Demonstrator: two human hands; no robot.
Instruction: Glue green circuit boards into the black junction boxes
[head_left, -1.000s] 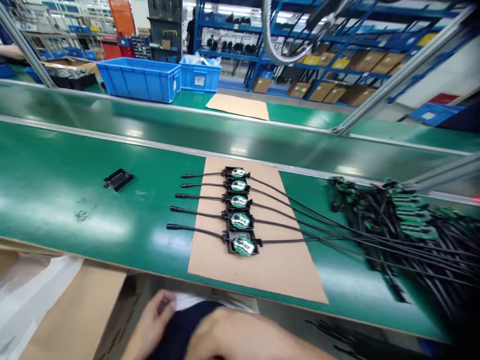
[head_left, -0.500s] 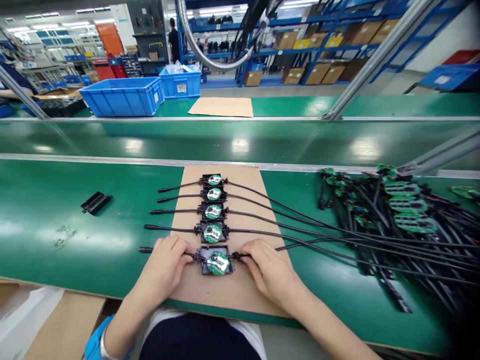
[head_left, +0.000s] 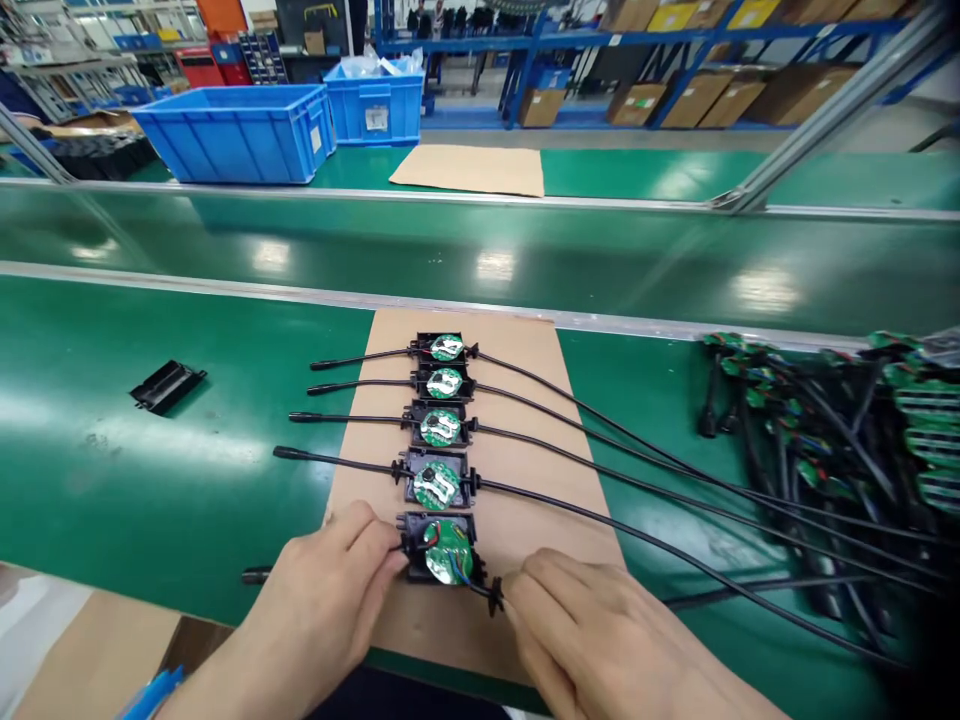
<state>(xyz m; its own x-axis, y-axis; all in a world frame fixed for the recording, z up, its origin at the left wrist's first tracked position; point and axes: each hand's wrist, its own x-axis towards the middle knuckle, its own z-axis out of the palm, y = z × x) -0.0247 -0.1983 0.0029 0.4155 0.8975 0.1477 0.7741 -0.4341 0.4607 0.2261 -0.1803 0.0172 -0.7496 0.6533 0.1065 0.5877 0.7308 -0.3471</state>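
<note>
Nearest to me on the cardboard sheet (head_left: 420, 640) lies a black plastic case (head_left: 412, 570) holding a round green circuit board (head_left: 448, 550). My left hand (head_left: 337, 580) pinches the short black cable at the case's left end; that cable's tip (head_left: 256, 575) sticks out past the hand. With my right hand (head_left: 577, 620) I grip the black cable on the other side, just behind its strain relief (head_left: 495, 597), which sits outside the case. Coloured wires join this cable to the board. Several similar cases, such as this one (head_left: 437, 483), lie in a column beyond, boards inside and cables at both ends.
A lone black case half (head_left: 166, 387) lies on the green bench at left. Wired boards and cables (head_left: 817, 440) are heaped at right. Across the metal rail (head_left: 300, 292) stand blue bins (head_left: 232, 135) and another cardboard sheet (head_left: 469, 170). A metal post (head_left: 817, 120) slants at right.
The nearest board has been turned so its wired face shows. My right hand has drawn the right cable's strain relief out of line, toward me. The camera view has tilted down.
</note>
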